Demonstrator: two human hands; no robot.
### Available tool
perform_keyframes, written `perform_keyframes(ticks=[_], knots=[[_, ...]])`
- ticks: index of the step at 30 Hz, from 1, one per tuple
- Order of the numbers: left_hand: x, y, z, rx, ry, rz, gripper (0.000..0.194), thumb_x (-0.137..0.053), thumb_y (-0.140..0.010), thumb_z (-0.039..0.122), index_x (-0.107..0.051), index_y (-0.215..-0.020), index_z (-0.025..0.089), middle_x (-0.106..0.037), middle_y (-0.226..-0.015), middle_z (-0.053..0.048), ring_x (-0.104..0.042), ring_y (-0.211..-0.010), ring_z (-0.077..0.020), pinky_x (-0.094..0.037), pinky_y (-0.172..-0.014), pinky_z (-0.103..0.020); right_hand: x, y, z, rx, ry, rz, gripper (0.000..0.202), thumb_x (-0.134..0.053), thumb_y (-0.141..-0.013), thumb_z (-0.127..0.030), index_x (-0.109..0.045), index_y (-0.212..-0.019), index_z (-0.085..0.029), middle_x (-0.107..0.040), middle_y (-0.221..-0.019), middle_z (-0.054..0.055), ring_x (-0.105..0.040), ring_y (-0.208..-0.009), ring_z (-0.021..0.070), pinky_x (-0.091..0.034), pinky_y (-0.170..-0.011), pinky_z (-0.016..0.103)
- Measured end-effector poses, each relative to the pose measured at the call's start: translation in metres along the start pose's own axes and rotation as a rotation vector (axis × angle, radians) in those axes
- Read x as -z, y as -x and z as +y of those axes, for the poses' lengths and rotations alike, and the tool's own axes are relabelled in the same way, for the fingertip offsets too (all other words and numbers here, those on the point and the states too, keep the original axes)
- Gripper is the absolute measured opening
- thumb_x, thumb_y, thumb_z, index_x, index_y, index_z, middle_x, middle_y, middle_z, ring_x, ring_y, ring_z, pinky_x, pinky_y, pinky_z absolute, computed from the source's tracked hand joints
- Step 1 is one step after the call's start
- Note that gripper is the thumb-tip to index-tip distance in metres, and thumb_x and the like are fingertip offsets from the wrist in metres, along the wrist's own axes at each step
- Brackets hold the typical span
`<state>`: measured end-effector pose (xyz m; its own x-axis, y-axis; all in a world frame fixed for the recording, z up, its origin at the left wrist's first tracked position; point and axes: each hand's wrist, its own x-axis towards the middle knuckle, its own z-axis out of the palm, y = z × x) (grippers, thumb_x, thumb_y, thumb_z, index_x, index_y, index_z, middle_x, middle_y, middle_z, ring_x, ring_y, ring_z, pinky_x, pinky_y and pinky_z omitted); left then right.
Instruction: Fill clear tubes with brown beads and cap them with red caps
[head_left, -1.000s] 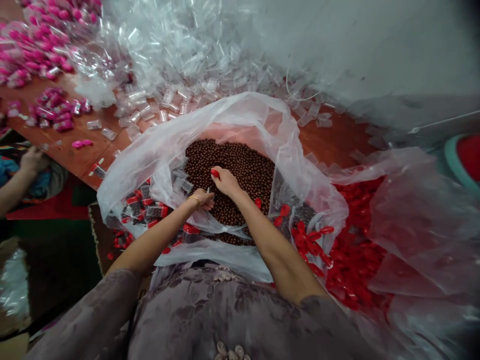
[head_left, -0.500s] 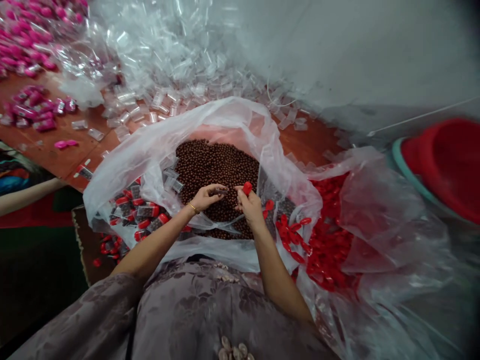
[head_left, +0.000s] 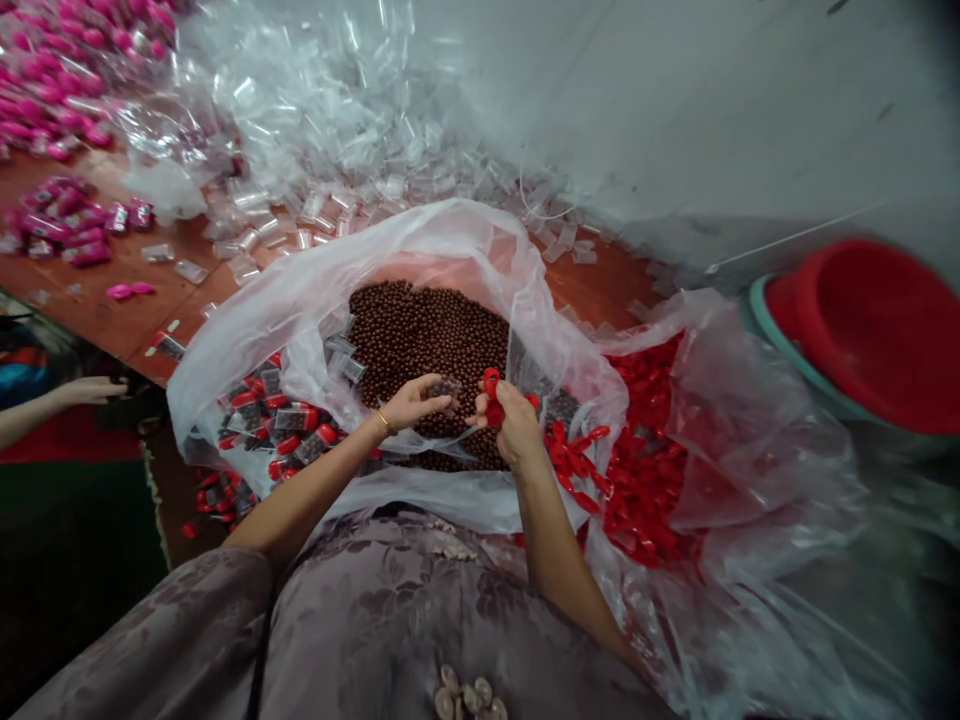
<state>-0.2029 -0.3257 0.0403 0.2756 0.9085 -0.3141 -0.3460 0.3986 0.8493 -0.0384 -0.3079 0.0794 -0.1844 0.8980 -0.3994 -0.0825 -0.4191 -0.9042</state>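
My left hand (head_left: pixel 414 403) is closed on a small clear container (head_left: pixel 448 391) that looks filled with brown balls. Facing it, my right hand (head_left: pixel 517 422) pinches a red cap (head_left: pixel 491 382); a gap lies between cap and container. Both hands are above a heap of small brown balls (head_left: pixel 427 325) in a white plastic bag (head_left: pixel 472 215). Several filled containers with red caps (head_left: pixel 296 420) lie on the bag's left side. Loose red caps (head_left: pixel 574 455) lie on its right side, beside my right wrist.
A bag of red caps (head_left: pixel 645 470) stands at right, with red basins (head_left: pixel 885 335) behind it. Empty clear containers (head_left: pixel 330 150) are piled on the orange table (head_left: pixel 607 280). Pink-capped containers (head_left: pixel 67 215) lie far left. Another person's hand (head_left: pixel 90 390) shows at the left edge.
My right hand has turned, and the red cap now shows lower and more openly. The container in my left hand has tilted. At the left, the other person's hand has come into view.
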Motion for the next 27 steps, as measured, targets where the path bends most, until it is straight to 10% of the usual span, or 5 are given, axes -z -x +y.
perform_keyframes(ticks=[17, 27], knots=[[-0.002, 0.014, 0.002, -0.209, -0.529, -0.031, 0.031, -0.058, -0.074, 0.036, -0.055, -0.095, 0.014, -0.058, -0.087, -0.003, -0.052, -0.081, -0.0132, -0.041, -0.077, -0.024, -0.005, 0.008, 0.005, 0.118, 0.329, -0.007, 0.034, -0.053, -0.075, -0.045, -0.056, -0.1, -0.021, -0.047, -0.061, -0.005, -0.041, -0.043, 0.0067, -0.039, -0.04, 0.02], [-0.008, 0.019, 0.003, -0.073, -0.347, -0.115, 0.033, -0.063, -0.069, 0.041, -0.053, -0.086, 0.014, -0.052, -0.074, 0.001, -0.048, -0.067, -0.0093, -0.04, -0.065, -0.021, -0.003, 0.01, -0.002, 0.264, 0.565, -0.125, 0.02, -0.059, -0.066, -0.032, -0.06, -0.082, -0.019, -0.062, -0.075, 0.0, -0.056, -0.068, 0.0142, -0.046, -0.066, 0.028]])
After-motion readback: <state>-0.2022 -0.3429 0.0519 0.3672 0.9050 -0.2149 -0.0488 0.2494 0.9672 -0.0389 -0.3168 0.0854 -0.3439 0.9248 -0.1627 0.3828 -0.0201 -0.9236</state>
